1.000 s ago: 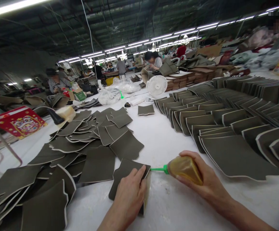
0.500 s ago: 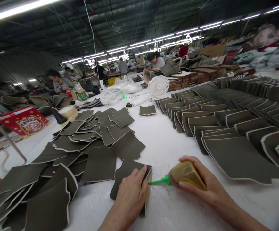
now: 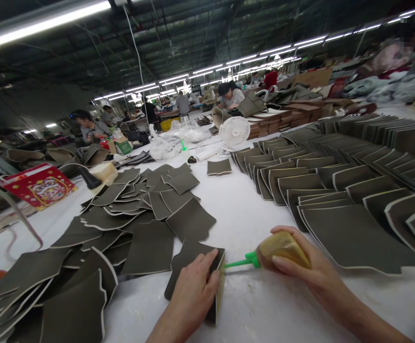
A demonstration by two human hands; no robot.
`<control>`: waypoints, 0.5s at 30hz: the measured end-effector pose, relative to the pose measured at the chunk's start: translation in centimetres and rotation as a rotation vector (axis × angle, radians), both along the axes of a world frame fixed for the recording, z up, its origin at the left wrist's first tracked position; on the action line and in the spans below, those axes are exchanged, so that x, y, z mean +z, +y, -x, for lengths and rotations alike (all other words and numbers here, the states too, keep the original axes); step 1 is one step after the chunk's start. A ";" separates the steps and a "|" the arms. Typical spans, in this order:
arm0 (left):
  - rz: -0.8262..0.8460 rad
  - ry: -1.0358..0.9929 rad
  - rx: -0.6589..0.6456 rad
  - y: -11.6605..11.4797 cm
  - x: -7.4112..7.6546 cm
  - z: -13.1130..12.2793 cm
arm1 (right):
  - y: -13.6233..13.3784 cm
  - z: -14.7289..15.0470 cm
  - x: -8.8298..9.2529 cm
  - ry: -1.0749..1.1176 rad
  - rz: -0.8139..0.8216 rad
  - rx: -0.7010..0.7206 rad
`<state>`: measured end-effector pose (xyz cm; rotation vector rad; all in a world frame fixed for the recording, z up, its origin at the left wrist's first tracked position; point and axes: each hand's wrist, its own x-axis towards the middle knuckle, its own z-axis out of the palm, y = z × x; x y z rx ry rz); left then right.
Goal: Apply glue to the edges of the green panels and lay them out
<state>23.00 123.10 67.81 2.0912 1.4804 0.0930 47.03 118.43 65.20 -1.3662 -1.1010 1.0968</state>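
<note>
In the head view my left hand (image 3: pixel 196 286) holds a dark grey sheet piece (image 3: pixel 184 259) on the white tabletop, fingers over its top and right edge. That edge is pale and folded or stacked; which one I cannot tell. My right hand (image 3: pixel 309 267) is closed around a squeeze glue bottle (image 3: pixel 282 248) with amber contents, tilted on its side. Its thin green nozzle (image 3: pixel 237 262) points left, the tip at the piece's right edge. Loose dark grey pieces (image 3: pixel 150 245) lie in an overlapping heap to the left of my hands.
Rows of leaning, pale-edged grey pieces (image 3: pixel 357 233) fill the right side. A single piece (image 3: pixel 219 166) lies ahead, near a white fan (image 3: pixel 235 131) and plastic bags (image 3: pixel 164 145). A red printed box (image 3: pixel 37 186) stands at left. Several people work at tables farther back.
My right hand and the glue bottle have shifted slightly right, and the nozzle tip sits a little higher along the edge. My left hand stays on the piece, almost unmoved.
</note>
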 end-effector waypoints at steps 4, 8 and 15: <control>0.012 -0.122 0.070 0.1 -0.4 0.9 | 0.2 -0.6 -0.1 0.534 0.106 -0.057; -0.192 0.031 0.270 0.5 -0.6 3.3 | 0.2 -0.8 -0.3 0.955 0.186 -0.069; 0.044 0.052 0.384 2.5 -1.6 6.8 | 2.1 -0.1 1.9 1.260 0.228 -0.247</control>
